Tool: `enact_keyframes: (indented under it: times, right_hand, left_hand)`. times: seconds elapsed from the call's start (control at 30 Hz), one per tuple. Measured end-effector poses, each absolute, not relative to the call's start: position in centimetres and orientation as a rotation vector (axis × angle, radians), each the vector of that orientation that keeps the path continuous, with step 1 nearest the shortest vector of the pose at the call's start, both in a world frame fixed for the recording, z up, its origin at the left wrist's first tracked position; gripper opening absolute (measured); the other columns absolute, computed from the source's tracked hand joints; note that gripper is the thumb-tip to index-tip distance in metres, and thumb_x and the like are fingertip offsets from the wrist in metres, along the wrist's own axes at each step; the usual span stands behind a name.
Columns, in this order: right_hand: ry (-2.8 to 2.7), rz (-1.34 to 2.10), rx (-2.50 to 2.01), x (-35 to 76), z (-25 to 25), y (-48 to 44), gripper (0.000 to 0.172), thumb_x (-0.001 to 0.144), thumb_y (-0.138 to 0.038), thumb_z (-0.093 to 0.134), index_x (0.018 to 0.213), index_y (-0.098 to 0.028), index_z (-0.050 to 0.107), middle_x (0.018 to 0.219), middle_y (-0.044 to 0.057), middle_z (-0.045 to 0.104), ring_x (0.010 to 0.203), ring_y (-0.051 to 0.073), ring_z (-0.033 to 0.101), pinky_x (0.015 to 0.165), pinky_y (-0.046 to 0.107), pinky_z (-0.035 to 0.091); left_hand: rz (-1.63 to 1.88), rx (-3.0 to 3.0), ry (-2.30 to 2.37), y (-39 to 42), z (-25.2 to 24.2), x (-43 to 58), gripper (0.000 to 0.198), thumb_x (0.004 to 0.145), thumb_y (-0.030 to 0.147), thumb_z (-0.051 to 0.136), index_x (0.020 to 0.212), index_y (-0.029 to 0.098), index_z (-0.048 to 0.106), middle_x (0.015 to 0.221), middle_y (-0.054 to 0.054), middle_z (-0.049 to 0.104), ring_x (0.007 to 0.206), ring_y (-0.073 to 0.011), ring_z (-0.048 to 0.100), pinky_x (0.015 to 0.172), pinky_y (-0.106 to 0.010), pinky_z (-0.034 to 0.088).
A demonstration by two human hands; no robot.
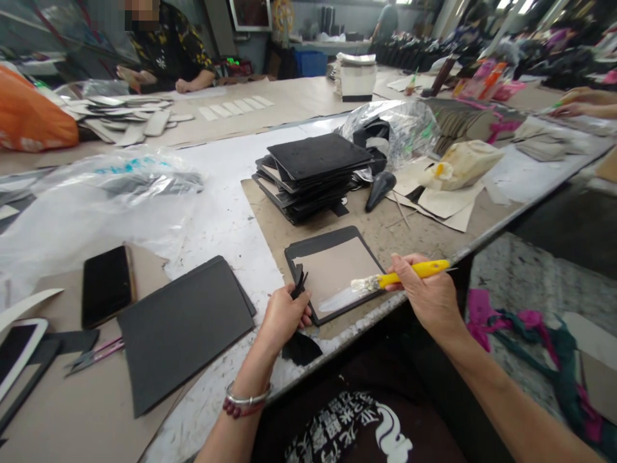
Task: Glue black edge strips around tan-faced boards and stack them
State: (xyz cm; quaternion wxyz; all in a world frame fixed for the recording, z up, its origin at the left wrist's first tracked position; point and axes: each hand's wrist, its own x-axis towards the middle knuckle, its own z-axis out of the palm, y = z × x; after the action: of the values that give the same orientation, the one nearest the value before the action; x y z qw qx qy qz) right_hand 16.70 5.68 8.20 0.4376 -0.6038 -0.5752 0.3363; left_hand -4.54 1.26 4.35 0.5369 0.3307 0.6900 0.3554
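A yellow-handled brush (415,272) is gripped in my right hand (429,296), its whitish bristles resting on a beige-faced panel with a dark border (332,265). A wet white streak of glue-like paste shows on the panel's near part. My left hand (288,315) is closed at the panel's left edge, with thin black strips (299,278) sticking up between thumb and fingers. Below that hand a black scrap (301,348) lies at the table edge. Behind the panel rises a stack of black panels (308,170).
Left of me lie dark grey sheets (186,331), a phone (107,284), and thread snips (96,355). A black tool (380,190), a stained plastic container (463,166) and clear plastic bags (395,125) sit beyond. Across the table a person (168,51) sits.
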Motion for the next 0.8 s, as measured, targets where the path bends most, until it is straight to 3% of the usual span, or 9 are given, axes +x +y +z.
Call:
enact_keyframes:
  times: [0.27,0.47,0.67,0.8]
  right_hand:
    - [-1.564,0.502,-1.613,18.6,9.5,6.3,0.03,0.08,-0.048,0.053,0.066,-0.021,0.055,0.051,-0.001,0.059,0.051,0.017,0.063,0.051,0.025,0.044]
    - [-1.808,0.25,-1.413,18.2,10.0,4.8,0.027,0.086,-0.04,0.048,0.068,-0.022,0.054,0.063,0.001,0.058,0.06,0.015,0.057,0.063,0.027,0.043]
    - [-1.888,0.368,-1.27,17.0,9.4,3.1,0.021,0.089,-0.031,0.046,0.072,-0.022,0.054,0.068,0.001,0.054,0.065,0.014,0.053,0.065,0.026,0.043]
    - [-1.867,0.265,-1.275,17.4,9.5,3.2,0.018,0.087,-0.03,0.049,0.071,-0.022,0.054,0.067,0.001,0.055,0.065,0.015,0.052,0.067,0.027,0.042]
  left_hand:
    - [0.859,0.801,1.647,1.1,4.2,-4.6,0.011,0.081,0.015,0.05,0.071,0.016,0.047,0.041,0.006,0.052,0.033,-0.0108,0.051,0.03,-0.017,0.036]
    - [0.878,0.833,1.648,1.0,4.0,-4.6,0.012,0.081,0.017,0.051,0.07,0.017,0.047,0.041,0.006,0.051,0.033,-0.0102,0.05,0.031,-0.016,0.037]
    - [0.865,0.847,1.66,1.0,4.0,-4.6,0.013,0.081,0.019,0.051,0.069,0.016,0.047,0.04,0.006,0.051,0.033,-0.0102,0.05,0.031,-0.016,0.037]
    - [0.857,0.829,1.659,1.0,4.0,-4.6,0.01,0.082,0.019,0.05,0.072,0.016,0.046,0.04,0.006,0.051,0.033,-0.0098,0.05,0.031,-0.016,0.036]
